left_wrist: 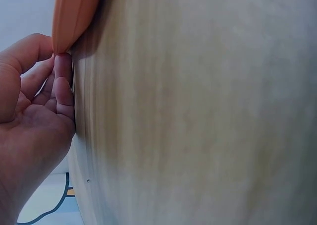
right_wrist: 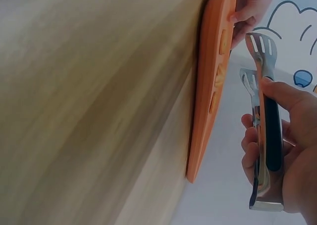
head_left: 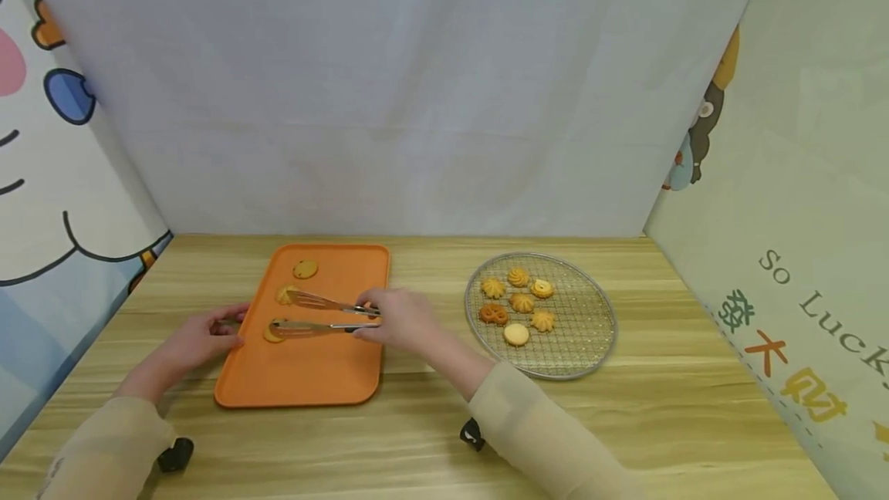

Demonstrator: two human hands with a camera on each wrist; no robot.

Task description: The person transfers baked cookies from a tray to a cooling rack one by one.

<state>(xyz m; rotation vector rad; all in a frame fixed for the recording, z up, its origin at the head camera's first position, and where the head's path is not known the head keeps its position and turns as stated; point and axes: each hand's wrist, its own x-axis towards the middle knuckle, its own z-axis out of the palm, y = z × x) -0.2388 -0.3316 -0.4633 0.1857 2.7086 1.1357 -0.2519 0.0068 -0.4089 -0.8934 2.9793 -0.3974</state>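
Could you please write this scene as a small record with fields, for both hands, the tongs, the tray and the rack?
Left hand: grips the left edge of the tray
Right hand: holds the tongs
Tongs state: arms apart above the tray, nothing between the tips
Tray load: three cookies visible
Rack: round wire mesh, right of the tray
Rack load: seven cookies, one of them pretzel-shaped

A pale cloth wall (head_left: 389,99) stands behind the wood-grain table (head_left: 667,407).
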